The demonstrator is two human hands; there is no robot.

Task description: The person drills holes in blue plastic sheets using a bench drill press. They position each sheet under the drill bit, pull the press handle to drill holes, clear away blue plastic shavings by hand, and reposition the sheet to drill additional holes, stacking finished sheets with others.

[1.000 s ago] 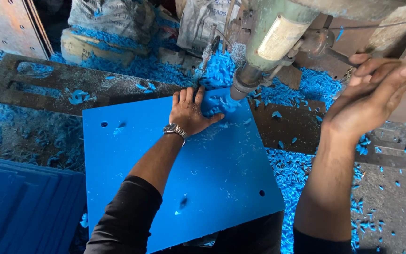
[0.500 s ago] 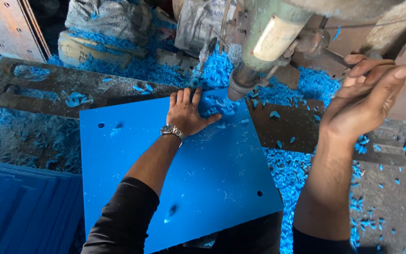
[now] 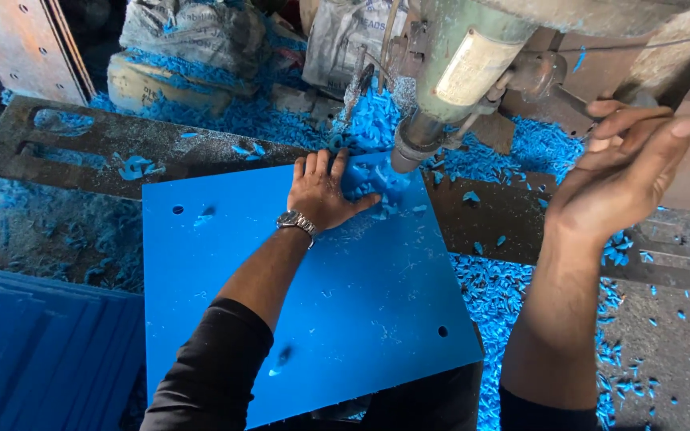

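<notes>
A square blue plastic sheet (image 3: 345,303) with small holes near its corners lies flat on the dark metal drill table (image 3: 81,152). My left hand (image 3: 325,191) presses flat on the sheet's far edge, fingers spread, a metal watch on the wrist. Just right of it the green drill head (image 3: 461,64) comes down, and its chuck (image 3: 409,148) stands over the sheet's far right corner amid a heap of blue shavings. My right hand (image 3: 620,172) is raised at the right, fingers curled around a thin feed lever (image 3: 576,104) of the drill.
Blue plastic shavings (image 3: 513,279) cover the table and floor. A stack of more blue sheets (image 3: 33,351) lies at the lower left. Sacks (image 3: 193,32) stand behind the table and a drilled metal plate (image 3: 17,48) leans at the upper left.
The chuck has come down closer to the sheet's corner and more blue shavings have piled beside my left thumb. Both hands stay almost where they were.
</notes>
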